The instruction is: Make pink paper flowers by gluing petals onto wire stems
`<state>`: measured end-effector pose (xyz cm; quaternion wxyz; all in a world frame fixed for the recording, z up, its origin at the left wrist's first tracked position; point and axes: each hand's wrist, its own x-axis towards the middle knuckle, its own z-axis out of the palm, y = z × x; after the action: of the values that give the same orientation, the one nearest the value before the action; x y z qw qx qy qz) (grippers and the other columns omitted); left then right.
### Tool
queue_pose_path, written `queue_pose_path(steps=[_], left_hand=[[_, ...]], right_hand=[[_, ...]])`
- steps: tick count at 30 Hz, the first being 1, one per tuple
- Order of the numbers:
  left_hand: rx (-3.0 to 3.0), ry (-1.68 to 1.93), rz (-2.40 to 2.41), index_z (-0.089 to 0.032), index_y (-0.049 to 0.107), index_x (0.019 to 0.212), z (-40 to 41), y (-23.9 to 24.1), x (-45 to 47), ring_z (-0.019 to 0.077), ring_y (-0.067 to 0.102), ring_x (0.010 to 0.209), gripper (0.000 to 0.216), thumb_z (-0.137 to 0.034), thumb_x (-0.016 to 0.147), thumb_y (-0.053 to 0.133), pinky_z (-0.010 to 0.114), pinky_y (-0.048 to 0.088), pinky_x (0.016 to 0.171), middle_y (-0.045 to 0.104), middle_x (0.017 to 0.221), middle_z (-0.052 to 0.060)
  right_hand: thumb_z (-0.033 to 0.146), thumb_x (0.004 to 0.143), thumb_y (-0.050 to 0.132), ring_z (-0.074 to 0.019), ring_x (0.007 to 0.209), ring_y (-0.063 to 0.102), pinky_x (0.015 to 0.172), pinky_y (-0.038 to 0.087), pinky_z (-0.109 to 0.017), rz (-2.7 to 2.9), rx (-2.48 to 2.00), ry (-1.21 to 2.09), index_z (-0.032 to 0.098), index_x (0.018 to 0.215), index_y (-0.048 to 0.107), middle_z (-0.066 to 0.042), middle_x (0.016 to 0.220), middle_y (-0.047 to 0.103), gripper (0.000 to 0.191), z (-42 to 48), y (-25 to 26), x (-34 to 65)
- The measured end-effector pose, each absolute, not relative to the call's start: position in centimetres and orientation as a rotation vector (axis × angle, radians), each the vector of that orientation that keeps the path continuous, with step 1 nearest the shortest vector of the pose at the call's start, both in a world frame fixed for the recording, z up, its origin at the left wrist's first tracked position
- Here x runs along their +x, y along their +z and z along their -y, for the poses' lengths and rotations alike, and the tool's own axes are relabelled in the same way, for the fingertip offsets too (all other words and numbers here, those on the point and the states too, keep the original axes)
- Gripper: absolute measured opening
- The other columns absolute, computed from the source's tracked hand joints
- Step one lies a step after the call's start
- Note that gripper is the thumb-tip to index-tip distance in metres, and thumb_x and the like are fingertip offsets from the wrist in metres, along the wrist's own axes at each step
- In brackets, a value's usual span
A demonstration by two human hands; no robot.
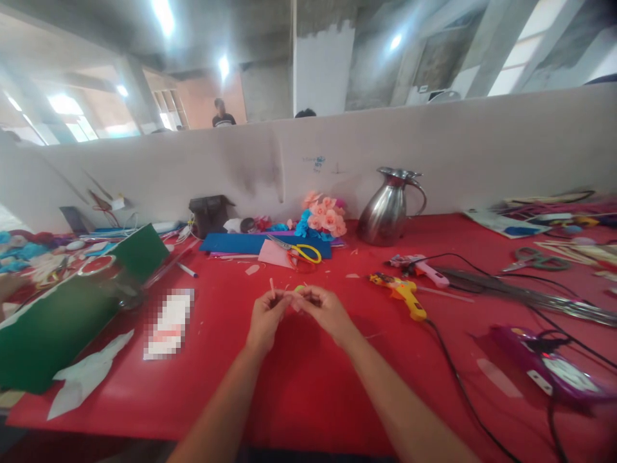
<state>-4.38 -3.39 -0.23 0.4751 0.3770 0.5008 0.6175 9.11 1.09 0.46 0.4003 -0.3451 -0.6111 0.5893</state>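
My left hand (266, 316) is closed in a pinch over the middle of the red table, with a thin pale pink strip (271, 283) sticking up from its fingers. Fingertips of my right hand (324, 311) meet those of the left, also pinched together. A small light green bit (299, 289) shows at the right fingers; the rest of what they grip is hidden. Beyond the hands, yellow-handled scissors (308, 253) lie on a pink paper piece (274, 255) and blue sheets (231, 244). Behind them sits a bunch of peach and blue paper flowers (328, 217).
Right of my hands lie a yellow glue gun (407, 298), a pink glue gun (429, 271), long metal shears (540, 299), green-handled scissors (542, 258) and a purple power strip (559, 363) with trailing cords. A steel jug (384, 212) stands behind. Leftward are a green board (62, 321) and a tape roll (99, 265).
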Motion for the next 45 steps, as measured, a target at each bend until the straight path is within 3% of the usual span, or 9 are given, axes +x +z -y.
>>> queue_pose_path(steps=[7,11,16,19,21,29,36,41,45], left_hand=[[0.927,1.515,-1.199,-0.015,0.061,0.071,3.4,0.0,-4.0,0.0049,0.037,0.043,0.025,-0.037,0.065,0.067,0.019,0.026,0.046,0.055,0.054,-0.003],[0.93,1.555,-1.265,-0.014,0.06,0.067,3.0,-0.7,-4.2,0.0051,0.039,0.047,0.023,-0.035,0.064,0.068,0.019,0.03,0.049,0.051,0.054,-0.004],[0.845,1.593,-1.263,-0.014,0.06,0.071,2.8,-1.3,-4.6,0.0058,0.043,0.051,0.025,-0.034,0.06,0.07,0.018,0.03,0.05,0.053,0.059,-0.003],[0.843,1.52,-1.297,-0.014,0.06,0.069,3.1,-0.8,-4.4,0.0052,0.039,0.046,0.028,-0.036,0.057,0.071,0.018,0.027,0.046,0.051,0.054,-0.004],[0.878,1.397,-1.336,-0.014,0.06,0.067,3.1,-0.2,-4.0,0.0046,0.034,0.042,0.026,-0.035,0.056,0.071,0.019,0.023,0.044,0.048,0.049,-0.005],[0.986,1.033,-1.536,-0.016,0.058,0.052,0.9,-0.4,-2.0,0.0116,0.045,0.047,0.011,-0.019,0.052,0.069,0.023,0.031,0.048,0.051,0.046,-0.001],[0.813,1.218,-1.557,-0.017,0.059,0.06,1.0,-1.7,-3.6,0.0119,0.048,0.047,0.01,-0.02,0.055,0.067,0.024,0.035,0.05,0.056,0.051,-0.001],[0.919,1.177,-1.498,-0.017,0.061,0.056,1.4,-1.7,-3.5,0.0118,0.048,0.049,0.009,-0.02,0.053,0.069,0.023,0.033,0.05,0.056,0.051,0.0],[1.136,1.084,-1.596,-0.018,0.062,0.05,1.4,-1.6,-2.9,0.015,0.052,0.052,0.008,-0.015,0.054,0.067,0.024,0.032,0.051,0.058,0.05,0.001]], right_hand=[[0.037,0.07,0.06,-0.012,0.058,0.053,0.059,0.041,-0.024,1.664,-0.954,1.369,0.017,0.067,0.059,0.001,0.062,0.06,0.02,-1.2,0.2,8.9],[0.038,0.072,0.056,-0.013,0.056,0.053,0.056,0.04,-0.025,1.675,-1.041,1.257,0.018,0.072,0.061,0.001,0.062,0.06,0.021,-1.6,0.9,9.8],[0.031,0.075,0.051,-0.0171,0.07,0.06,0.067,0.043,-0.028,1.662,-1.312,0.762,0.019,0.084,0.061,-0.004,0.077,0.066,0.018,-4.2,2.4,16.6],[0.024,0.071,0.053,-0.0203,0.077,0.061,0.069,0.042,-0.029,1.705,-1.671,0.373,0.019,0.08,0.06,-0.008,0.082,0.066,0.012,-5.3,2.4,22.5],[0.026,0.068,0.059,-0.0221,0.075,0.061,0.064,0.04,-0.029,1.711,-1.919,0.293,0.018,0.074,0.06,-0.009,0.075,0.066,0.009,-5.3,2.1,25.5],[0.02,0.058,0.061,-0.0182,0.058,0.057,0.052,0.034,-0.026,1.671,-2.063,0.456,0.019,0.058,0.057,-0.001,0.05,0.058,0.004,-6.3,0.3,27.4],[0.022,0.065,0.05,-0.0162,0.056,0.058,0.049,0.04,-0.025,1.571,-1.851,0.824,0.017,0.085,0.058,-0.003,0.063,0.062,0.021,-5.3,0.7,25.8],[0.032,0.064,0.062,-0.0165,0.063,0.058,0.05,0.04,-0.025,1.434,-1.38,1.326,0.021,0.089,0.054,-0.004,0.071,0.063,0.028,-3.8,2.4,22.8],[0.036,0.063,0.066,-0.0128,0.054,0.05,0.05,0.038,-0.024,1.495,-1.29,1.378,0.021,0.091,0.052,0.001,0.061,0.055,0.034,-2.0,3.5,21.1]])
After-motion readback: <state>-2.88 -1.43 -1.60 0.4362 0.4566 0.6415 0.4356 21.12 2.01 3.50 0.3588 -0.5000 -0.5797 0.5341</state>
